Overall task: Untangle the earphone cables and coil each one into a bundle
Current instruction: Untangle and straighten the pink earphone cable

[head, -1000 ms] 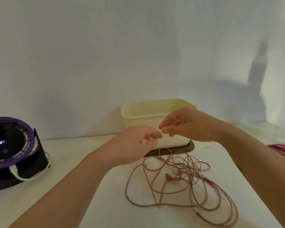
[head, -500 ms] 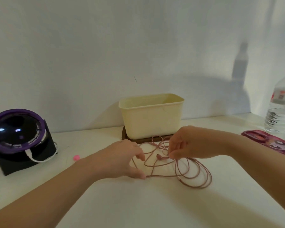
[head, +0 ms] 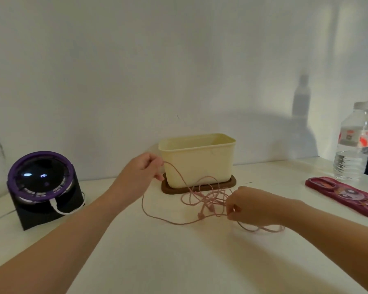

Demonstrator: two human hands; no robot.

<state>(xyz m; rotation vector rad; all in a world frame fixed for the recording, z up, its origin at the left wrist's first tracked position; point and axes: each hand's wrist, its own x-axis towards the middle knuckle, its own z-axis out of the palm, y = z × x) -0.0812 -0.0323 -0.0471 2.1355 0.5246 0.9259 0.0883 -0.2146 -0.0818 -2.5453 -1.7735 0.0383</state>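
The earphone cables (head: 202, 200) lie as one loose pink tangle on the bench (head: 179, 262), toward the middle of its far edge. They sit just in front of a cream container (head: 198, 162), which stands on a brown base (head: 200, 188). How many separate cables make up the tangle cannot be told. One long strand rises from the tangle to the left hand (head: 142, 170), which is raised beside the container's left wall. Its fingers (head: 155, 162) pinch that strand. The right hand (head: 255, 206) sits low at the right side of the tangle, its fingers (head: 232, 210) curled onto several strands.

Step in hand, as judged: draw one strand free of the knot.

1. Use the right hand as the anchor. Grip lightly, so that strands can slip through.
2. Draw the left hand slowly up and toward the left edge of the bench. Stop as soon as a loop tightens, since a cinched crossing is harder to open.
3. Trace the strand back to the crossing and pass an earbud or free end through it. Do not pull harder.
4. Keep the raised strand off the container's rim and the corner of the base, where it is likely to snag.

A purple-ringed device (head: 40, 181) stands near the left edge. A water bottle (head: 355, 149) and a pink phone case (head: 344, 196) are near the right edge. All three are well apart from the cables.
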